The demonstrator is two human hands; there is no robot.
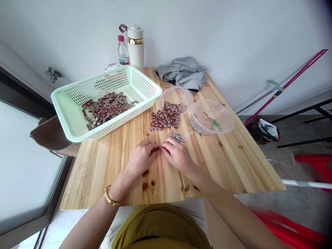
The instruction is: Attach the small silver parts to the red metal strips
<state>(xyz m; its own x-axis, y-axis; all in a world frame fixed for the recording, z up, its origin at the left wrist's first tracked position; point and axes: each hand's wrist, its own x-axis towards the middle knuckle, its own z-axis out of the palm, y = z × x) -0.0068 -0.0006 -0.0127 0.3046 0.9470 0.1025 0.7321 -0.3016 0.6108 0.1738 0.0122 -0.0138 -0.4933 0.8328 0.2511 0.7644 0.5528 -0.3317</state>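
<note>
The person's two hands meet low over the desk [230,162], close to its near edge. The left hand [141,156] pinches a small dark-red strip [155,149], mostly hidden by the fingers; the right hand [178,154] grips a slim tool [160,145] whose metal tip reaches toward the left fingertips. Just beyond the right hand lies a small heap of metal studs [176,137], and behind that a pile of reddish strips [166,117] dotted with metal. To the right of the pile stands a round plastic tub [220,116] holding more metal bits and a green-handled tool [215,122]. On the left, a pale green basket [62,114] contains many more strips [109,107].
</note>
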